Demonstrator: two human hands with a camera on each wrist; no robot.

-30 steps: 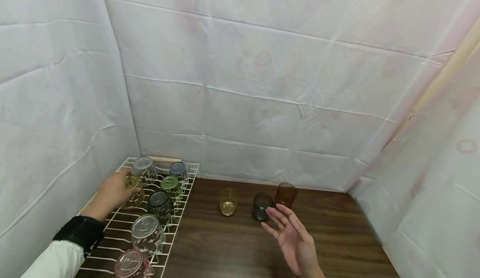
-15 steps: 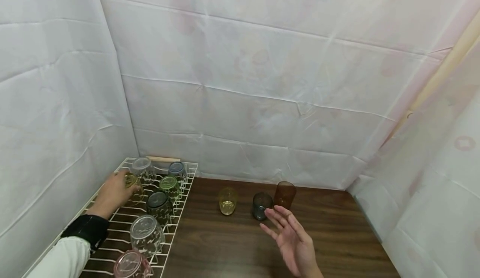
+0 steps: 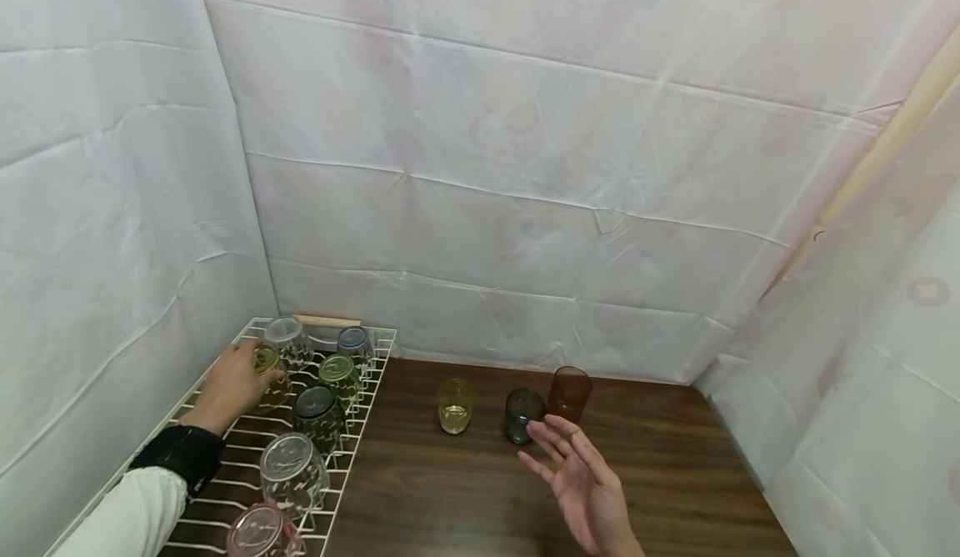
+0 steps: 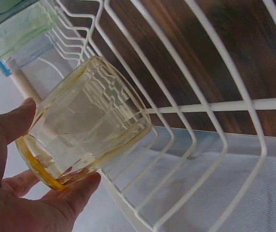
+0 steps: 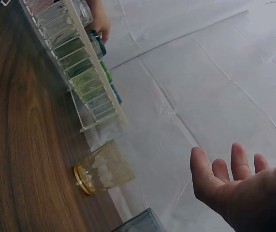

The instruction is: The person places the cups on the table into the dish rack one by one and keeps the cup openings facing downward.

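Note:
At the left, my left hand [image 3: 232,386] grips a yellow glass [image 4: 87,125] near its thick base, thumb on one side and fingers on the other. The glass is upside down, its rim right at the wires of the white rack [image 3: 243,464]. My right hand [image 3: 585,486] holds nothing, its fingers loosely bent, palm turned toward the left. Just beyond its fingertips stand a dark grey glass [image 3: 522,415] and a reddish-brown glass [image 3: 570,392] on the wooden table. Another yellow glass [image 5: 104,169] stands upright to their left.
Upside-down glasses share the rack: a clear one [image 3: 288,336] behind the held glass, then a blue one [image 3: 355,344], a green one [image 3: 341,375], a dark one [image 3: 320,415], a large clear one [image 3: 294,469] and a pink one [image 3: 262,532]. White sheeting [image 3: 480,232] walls the table [image 3: 435,490].
My left hand and the yellow glass have shifted very slightly to the right at the rack. The right hand stays almost in place.

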